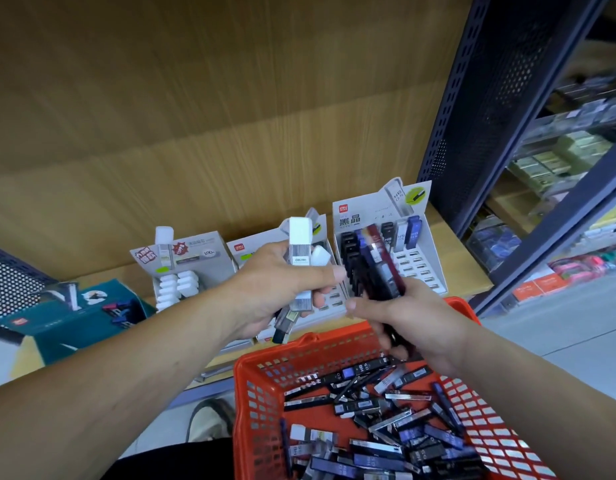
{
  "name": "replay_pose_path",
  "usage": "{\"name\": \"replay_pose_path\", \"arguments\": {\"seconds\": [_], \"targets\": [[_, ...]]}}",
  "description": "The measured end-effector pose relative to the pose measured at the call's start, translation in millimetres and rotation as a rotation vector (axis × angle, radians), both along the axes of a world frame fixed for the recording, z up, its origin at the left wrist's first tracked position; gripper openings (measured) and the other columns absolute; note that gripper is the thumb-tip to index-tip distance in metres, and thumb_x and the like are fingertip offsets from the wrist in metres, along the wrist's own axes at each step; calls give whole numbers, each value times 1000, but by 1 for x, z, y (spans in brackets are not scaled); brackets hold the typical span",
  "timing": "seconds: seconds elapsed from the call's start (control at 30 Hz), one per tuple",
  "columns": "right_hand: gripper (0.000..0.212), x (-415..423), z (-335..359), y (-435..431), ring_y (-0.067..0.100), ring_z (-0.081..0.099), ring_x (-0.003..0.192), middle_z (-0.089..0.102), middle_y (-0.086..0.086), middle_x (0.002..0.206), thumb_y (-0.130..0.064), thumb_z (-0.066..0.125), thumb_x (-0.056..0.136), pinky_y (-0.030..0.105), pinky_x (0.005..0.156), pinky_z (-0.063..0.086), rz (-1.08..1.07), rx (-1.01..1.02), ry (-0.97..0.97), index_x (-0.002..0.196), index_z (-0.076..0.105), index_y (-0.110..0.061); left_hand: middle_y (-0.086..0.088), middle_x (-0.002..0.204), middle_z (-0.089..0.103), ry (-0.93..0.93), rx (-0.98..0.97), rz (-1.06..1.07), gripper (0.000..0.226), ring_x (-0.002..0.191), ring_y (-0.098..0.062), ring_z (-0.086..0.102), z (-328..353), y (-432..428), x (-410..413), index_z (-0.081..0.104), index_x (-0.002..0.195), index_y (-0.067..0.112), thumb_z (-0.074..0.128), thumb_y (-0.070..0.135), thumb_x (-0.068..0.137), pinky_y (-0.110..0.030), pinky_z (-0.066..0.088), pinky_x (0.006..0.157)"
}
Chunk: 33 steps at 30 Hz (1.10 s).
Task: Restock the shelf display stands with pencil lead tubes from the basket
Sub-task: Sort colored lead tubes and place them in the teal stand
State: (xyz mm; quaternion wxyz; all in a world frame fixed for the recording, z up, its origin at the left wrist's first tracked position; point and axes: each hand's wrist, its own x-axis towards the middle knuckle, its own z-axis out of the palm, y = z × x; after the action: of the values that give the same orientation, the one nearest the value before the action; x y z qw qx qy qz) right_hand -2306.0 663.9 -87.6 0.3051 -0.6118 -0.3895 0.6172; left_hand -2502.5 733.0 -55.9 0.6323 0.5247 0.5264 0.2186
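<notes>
Both my hands hover above the basket point(258, 393): left hand point(275, 289) grips white-capped tubes point(299, 244), right hand point(413, 320) grips dark tubes point(382, 268).

Two bare forearms are extended forward from the lower corners of the view, with the hands just beside each other at the centre. The left forearm point(126, 368) is angled up to the right. The left hand point(282, 285) is curled round a few white-capped lead tubes point(299, 251), held roughly upright. The right forearm point(528, 393) is angled up to the left. The right hand point(417, 323) is wrapped round a bundle of dark lead tubes point(382, 268), tilted leftward.
</notes>
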Motion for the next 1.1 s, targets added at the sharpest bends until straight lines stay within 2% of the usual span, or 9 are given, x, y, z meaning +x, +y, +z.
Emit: {"name": "replay_pose_path", "arguments": {"seconds": [0.23, 0.33, 0.47, 0.57, 0.63, 0.7, 0.77, 0.87, 1.1], "targets": [[31, -2, 10, 6, 16, 46, 53, 51, 5, 68, -35, 82, 86, 29, 46, 31, -184, 87, 213, 84, 60, -13, 4, 67, 62, 203, 94, -154, 34, 55, -13, 57, -5, -13, 7, 69, 93, 12, 94, 21, 72, -28, 48, 55], [32, -9, 12, 7, 18, 47, 54, 49, 7, 69, -42, 87, 76, 29, 46, 31, -167, 137, 213, 84, 68, -17, 10, 68, 68, 203, 183, -245, 22, 55, -11, 61, -6, -22, 17, 71, 91, 19, 88, 17, 77, -27, 50, 52], [33, -10, 13, 9, 18, 46, 53, 52, 8, 67, -40, 85, 80, 28, 45, 33, -166, 156, 220, 84, 66, -13, 4, 90, 78, 236, 255, -276, 26, 85, -16, 75, -8, -25, 20, 71, 90, 22, 87, 26, 71, -46, 61, 85], [30, -11, 15, 8, 17, 47, 52, 54, 3, 59, -35, 79, 87, 26, 43, 34, -160, 159, 213, 86, 65, -8, -2, 95, 79, 146, 201, -274, 29, 92, -22, 75, -6, -26, 13, 72, 96, 16, 90, 22, 74, -51, 59, 93], [31, -12, 16, 7, 17, 46, 54, 52, 6, 63, -33, 79, 88, 27, 43, 33, -165, 160, 236, 95, 69, -5, -1, 89, 77, 105, 159, -261, 34, 78, -24, 71, -1, -28, 8, 74, 97, 15, 94, 29, 74, -46, 60, 78], [31, -14, 18, 9, 17, 45, 55, 49, 8, 69, -31, 80, 88, 28, 44, 31, -179, 150, 285, 103, 69, -6, -5, 69, 64, 136, 111, -177, 44, 58, -23, 55, 4, -32, 0, 71, 95, 15, 94, 43, 71, -33, 47, 53], [22, -16, 22, 11, 16, 45, 55, 51, 4, 70, -28, 79, 89, 27, 43, 30, -194, 157, 308, 98, 68, -11, -5, 61, 57, 162, 73, -72, 44, 49, -21, 48, 9, -35, -12, 64, 91, 12, 85, 48, 79, -27, 39, 46], [20, -27, 29, 11, 16, 46, 55, 57, 3, 73, -26, 78, 91, 28, 44, 28, -203, 179, 288, 96, 68, -10, -5, 62, 59, 130, 65, 71, 37, 46, -19, 46, 13, -40, -34, 60, 84, 11, 80, 42, 87, -30, 39, 47], [22, -85, 52, 12, 14, 51, 54, 56, 2, 73, -27, 80, 90, 27, 43, 34, -232, 192, 230, 98, 64, -13, -15, 59, 57, 90, 3, 159, 25, 46, -23, 42, 23, -64, -81, 69, 94, 12, 86, 23, 80, -37, 32, 54]]}}
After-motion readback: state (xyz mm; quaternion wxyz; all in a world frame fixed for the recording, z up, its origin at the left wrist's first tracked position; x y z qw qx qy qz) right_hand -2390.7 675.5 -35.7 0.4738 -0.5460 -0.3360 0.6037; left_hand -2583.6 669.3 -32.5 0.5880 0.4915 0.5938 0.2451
